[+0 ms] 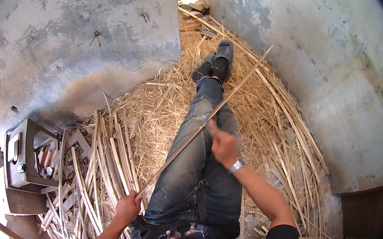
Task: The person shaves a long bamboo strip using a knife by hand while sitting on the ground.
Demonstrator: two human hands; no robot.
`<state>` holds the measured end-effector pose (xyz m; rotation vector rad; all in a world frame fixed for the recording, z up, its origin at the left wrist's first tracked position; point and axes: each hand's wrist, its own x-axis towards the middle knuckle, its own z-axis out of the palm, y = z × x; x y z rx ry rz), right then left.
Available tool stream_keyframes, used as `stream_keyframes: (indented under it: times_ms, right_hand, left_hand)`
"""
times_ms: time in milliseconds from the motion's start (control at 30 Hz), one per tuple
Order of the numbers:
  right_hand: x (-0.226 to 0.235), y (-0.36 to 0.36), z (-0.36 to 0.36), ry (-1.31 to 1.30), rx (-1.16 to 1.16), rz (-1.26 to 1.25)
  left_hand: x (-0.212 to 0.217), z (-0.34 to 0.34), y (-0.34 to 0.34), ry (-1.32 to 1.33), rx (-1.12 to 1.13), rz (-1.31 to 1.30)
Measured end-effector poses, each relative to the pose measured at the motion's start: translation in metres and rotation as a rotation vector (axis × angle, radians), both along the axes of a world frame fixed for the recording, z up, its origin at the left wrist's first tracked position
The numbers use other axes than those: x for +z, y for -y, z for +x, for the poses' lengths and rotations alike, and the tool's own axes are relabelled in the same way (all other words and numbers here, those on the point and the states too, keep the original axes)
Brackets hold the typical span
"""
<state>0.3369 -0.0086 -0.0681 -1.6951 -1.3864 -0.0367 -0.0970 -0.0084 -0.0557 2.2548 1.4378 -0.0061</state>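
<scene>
I sit on the floor with my legs in blue jeans stretched out. A long thin bamboo strip runs diagonally over my lap, from lower left to upper right. My left hand grips its near end beside my left hip. My right hand, with a watch on the wrist, is closed on a small blade that meets the strip over my thigh.
Straw-like shavings cover the floor around my legs. Split bamboo strips lie piled at my left, more along the right wall. A small grey wooden stool lies at the left. Concrete walls close both sides.
</scene>
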Motion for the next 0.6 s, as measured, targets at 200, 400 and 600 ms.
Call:
stream_keyframes:
  times_ms: [200, 400, 600]
  right_hand:
    - [-0.002, 0.005, -0.012, 0.039, 0.116, -0.033]
    - [0.009, 0.017, -0.049, 0.020, 0.135, -0.087]
    - [0.023, -0.012, 0.025, -0.182, -0.162, -0.099]
  left_hand:
    - [0.002, 0.001, 0.004, -0.035, -0.004, 0.018]
    - [0.017, 0.028, -0.004, 0.012, -0.013, 0.000]
    - [0.031, 0.042, 0.000, 0.021, -0.005, -0.003]
